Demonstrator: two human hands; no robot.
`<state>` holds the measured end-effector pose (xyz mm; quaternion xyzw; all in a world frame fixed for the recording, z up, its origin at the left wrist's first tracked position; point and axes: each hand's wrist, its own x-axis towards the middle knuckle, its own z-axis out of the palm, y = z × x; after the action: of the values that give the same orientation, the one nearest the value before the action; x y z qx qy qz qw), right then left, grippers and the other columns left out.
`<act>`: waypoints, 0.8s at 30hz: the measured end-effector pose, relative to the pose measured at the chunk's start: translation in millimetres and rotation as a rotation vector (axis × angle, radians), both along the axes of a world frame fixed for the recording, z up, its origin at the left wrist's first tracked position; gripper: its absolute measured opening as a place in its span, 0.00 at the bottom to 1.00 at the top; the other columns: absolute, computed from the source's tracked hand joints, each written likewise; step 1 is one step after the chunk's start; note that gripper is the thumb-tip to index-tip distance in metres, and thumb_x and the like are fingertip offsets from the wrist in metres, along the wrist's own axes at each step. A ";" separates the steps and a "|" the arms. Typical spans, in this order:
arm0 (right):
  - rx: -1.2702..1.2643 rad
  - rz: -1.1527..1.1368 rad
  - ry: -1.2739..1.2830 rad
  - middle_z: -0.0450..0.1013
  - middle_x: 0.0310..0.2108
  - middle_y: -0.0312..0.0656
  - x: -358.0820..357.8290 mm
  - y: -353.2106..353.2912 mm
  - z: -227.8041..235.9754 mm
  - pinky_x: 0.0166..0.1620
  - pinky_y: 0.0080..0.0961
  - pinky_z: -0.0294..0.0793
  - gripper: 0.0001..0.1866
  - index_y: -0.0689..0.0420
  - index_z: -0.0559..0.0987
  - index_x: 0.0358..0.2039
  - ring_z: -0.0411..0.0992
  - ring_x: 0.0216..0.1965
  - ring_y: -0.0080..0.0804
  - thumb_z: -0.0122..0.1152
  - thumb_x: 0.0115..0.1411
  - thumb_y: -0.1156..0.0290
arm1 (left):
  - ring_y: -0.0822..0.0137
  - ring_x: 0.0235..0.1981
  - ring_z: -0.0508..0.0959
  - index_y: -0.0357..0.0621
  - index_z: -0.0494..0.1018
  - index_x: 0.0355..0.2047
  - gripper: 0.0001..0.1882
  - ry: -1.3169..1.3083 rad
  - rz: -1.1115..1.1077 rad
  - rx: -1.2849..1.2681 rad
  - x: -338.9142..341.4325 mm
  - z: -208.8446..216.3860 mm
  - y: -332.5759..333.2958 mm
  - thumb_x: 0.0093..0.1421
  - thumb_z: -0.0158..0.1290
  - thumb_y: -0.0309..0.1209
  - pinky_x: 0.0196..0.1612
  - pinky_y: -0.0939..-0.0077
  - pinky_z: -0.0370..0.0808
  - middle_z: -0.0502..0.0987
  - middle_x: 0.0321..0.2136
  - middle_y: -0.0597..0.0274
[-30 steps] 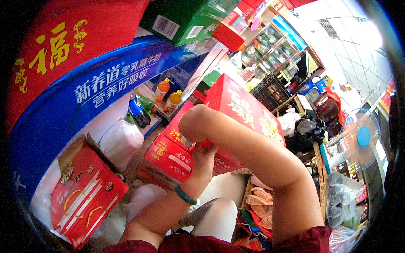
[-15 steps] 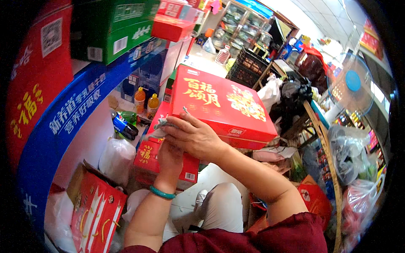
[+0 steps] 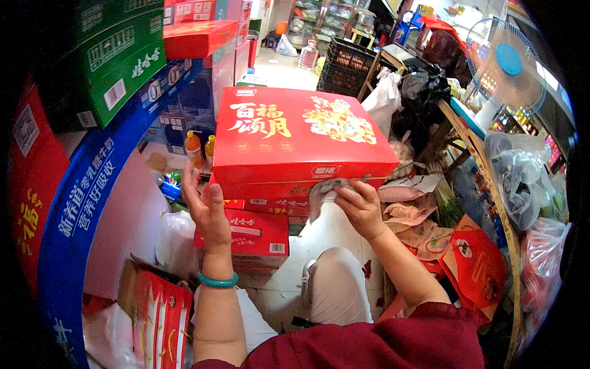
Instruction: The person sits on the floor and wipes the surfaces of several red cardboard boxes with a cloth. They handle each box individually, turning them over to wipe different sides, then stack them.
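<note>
A large red gift box with gold lettering and a flower design lies flat in front of me, on top of other red boxes. My right hand pinches a grey cloth against the box's front side, right of its middle. At the near left corner, my left hand is raised with its fingers apart and holds nothing. I cannot tell whether it touches the box. A green bangle circles my left wrist. Below the gift box is a smaller red carton.
Green cartons and a blue-edged display stand on the left, with orange drink bottles behind. To the right are a fan, a wooden plank edge and plastic bags. Red paper bags sit low on the left.
My hands were together with the cloth at the box's left end. They have parted; the right hand has carried the cloth right to the front side, and the left hand has opened.
</note>
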<state>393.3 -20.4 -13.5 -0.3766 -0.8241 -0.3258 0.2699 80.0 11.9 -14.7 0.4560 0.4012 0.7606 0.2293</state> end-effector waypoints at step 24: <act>-0.110 0.132 1.214 0.69 0.52 0.39 14.7 11.3 -40.4 0.55 0.39 0.68 0.13 0.51 0.78 0.42 0.67 0.54 0.42 0.60 0.55 0.74 | 0.66 0.53 0.65 0.43 0.63 0.53 0.20 0.072 -0.075 -0.040 11.3 19.9 20.9 0.65 0.43 0.41 0.58 0.69 0.59 0.65 0.51 0.59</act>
<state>408.1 -9.1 -53.8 -0.4564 -0.5607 0.0074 0.6908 91.3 32.8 5.2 0.4930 0.4070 0.7265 0.2520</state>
